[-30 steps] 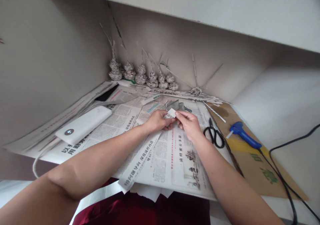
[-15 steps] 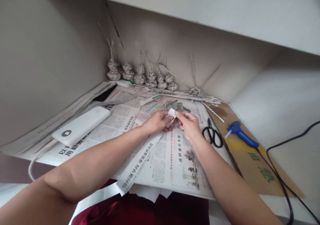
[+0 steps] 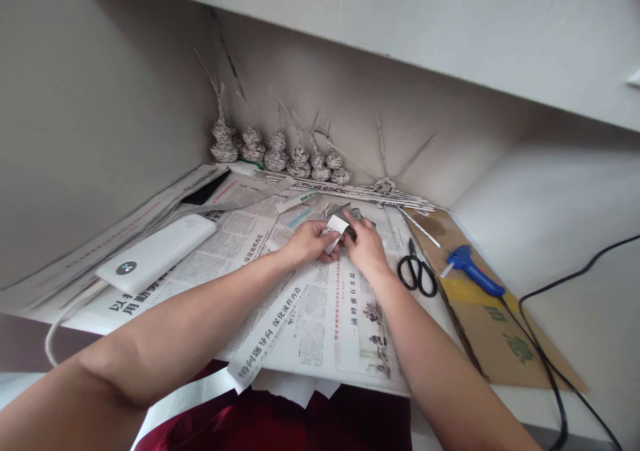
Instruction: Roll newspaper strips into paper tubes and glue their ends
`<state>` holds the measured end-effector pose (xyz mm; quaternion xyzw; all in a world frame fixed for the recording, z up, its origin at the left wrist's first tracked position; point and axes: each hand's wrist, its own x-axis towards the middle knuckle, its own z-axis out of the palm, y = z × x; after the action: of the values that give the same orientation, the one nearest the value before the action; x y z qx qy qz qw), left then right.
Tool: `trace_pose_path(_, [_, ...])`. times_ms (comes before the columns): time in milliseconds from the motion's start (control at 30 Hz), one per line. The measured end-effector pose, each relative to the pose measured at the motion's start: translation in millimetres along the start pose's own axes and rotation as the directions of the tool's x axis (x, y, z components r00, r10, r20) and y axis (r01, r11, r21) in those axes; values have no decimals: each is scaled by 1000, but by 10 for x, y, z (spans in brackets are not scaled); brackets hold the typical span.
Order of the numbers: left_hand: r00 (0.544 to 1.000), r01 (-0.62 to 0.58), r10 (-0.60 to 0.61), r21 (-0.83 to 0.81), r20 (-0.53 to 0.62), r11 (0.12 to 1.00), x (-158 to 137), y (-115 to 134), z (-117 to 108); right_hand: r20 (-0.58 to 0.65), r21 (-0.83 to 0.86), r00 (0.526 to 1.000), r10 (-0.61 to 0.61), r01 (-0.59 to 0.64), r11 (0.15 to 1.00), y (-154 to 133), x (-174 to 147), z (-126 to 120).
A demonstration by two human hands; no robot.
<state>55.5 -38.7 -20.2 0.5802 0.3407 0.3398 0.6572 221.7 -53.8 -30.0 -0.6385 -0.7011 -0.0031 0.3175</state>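
Pinching paper strip (image 3: 338, 224) at mid-frame in closed grip of left hand (image 3: 311, 241) — likely near its end to hold the white tip steady. Have right hand (image 3: 365, 243) just beside it, with fingers partly curled; can't tell whether gripping anything. Also see scissors (image 3: 414, 257) and glue gun (image 3: 474, 271) toward frame right, probably parked for easy reach — plus woven gourd shapes (image 3: 276, 157) upper left of centre.

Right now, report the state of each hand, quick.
Left hand: closed, pinching a paper strip near its white end.
Right hand: fingers partly curled beside that end; whether it grips anything cannot be told.
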Motion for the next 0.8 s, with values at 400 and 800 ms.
trace_pose_path(400, [999,32,-31,-84,13,996,-14,17,14,-51,-22,985,162,-163,986,45,8,53])
trace_pose_path(800, [998,61,-61,-87,3,994,-21,36,23,-13,-94,997,76,-77,993,-10,-18,-13])
